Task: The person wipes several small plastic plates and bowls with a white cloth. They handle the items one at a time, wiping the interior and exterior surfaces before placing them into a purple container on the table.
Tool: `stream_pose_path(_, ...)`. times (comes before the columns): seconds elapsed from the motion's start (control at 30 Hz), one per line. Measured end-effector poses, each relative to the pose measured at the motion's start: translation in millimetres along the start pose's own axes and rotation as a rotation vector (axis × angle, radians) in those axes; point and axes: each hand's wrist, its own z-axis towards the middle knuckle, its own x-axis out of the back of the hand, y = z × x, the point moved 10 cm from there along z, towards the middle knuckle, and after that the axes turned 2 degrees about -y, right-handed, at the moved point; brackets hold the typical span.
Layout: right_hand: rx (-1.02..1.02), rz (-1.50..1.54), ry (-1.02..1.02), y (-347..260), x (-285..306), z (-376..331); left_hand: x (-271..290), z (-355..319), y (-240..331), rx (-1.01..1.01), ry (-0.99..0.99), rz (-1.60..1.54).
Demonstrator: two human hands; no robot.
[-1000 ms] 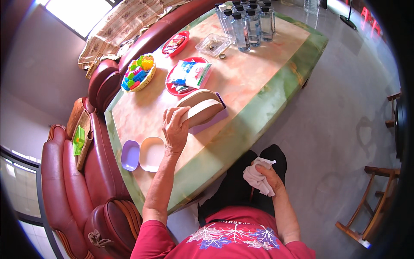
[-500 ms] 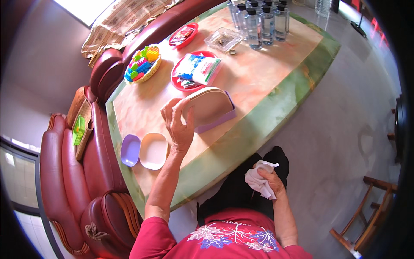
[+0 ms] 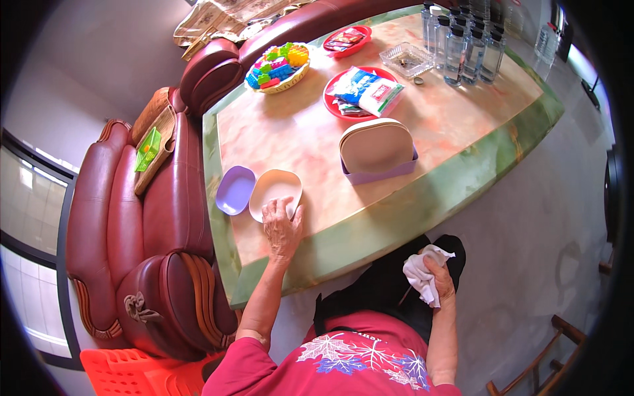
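Note:
My left hand (image 3: 282, 231) reaches over the near rim of a cream-coloured shallow dish (image 3: 277, 185), fingers apart with their tips inside it; I see no firm grip. Just left of that dish lies a smaller purple dish (image 3: 236, 191). Down by my lap, my right hand (image 3: 440, 278) is closed around a crumpled white cloth (image 3: 422, 272). Farther right on the table, several cream dishes (image 3: 376, 148) stand on edge in a purple holder (image 3: 382, 174), untouched by either hand.
Behind the holder is a red plate (image 3: 328, 99) with packets. A basket of coloured blocks (image 3: 281, 69), another red plate (image 3: 362, 45), a glass ashtray (image 3: 406, 59) and several bottles (image 3: 472, 56) stand farther back. A red sofa (image 3: 175, 171) lines the table's left; a wooden stool (image 3: 561, 350) is lower right.
My left hand has left the dishes in the purple holder and moved left and nearer, to the cream dish. My right hand keeps hold of the cloth. The whole view has shifted.

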Motion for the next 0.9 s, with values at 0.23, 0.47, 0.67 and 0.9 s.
stream_pose_path(0.23,0.04,-0.038,0.038,0.6,4.4,-1.7,19.6,-24.1,20.2,-0.138,0.146,-0.207)
stream_pose_path(0.47,0.083,-0.011,0.029,4.5,-6.7,-6.6,28.1,-79.6,100.9,-0.393,0.026,-0.317)
stream_pose_path(0.67,0.115,-0.07,0.036,-2.7,-3.4,-12.6,46.9,-94.9,101.4,-0.346,0.008,-0.401)
stream_pose_path(0.9,0.466,-0.482,0.003,-63.4,-116.3,-9.6,12.2,-67.9,24.3,0.146,-0.09,-0.387)
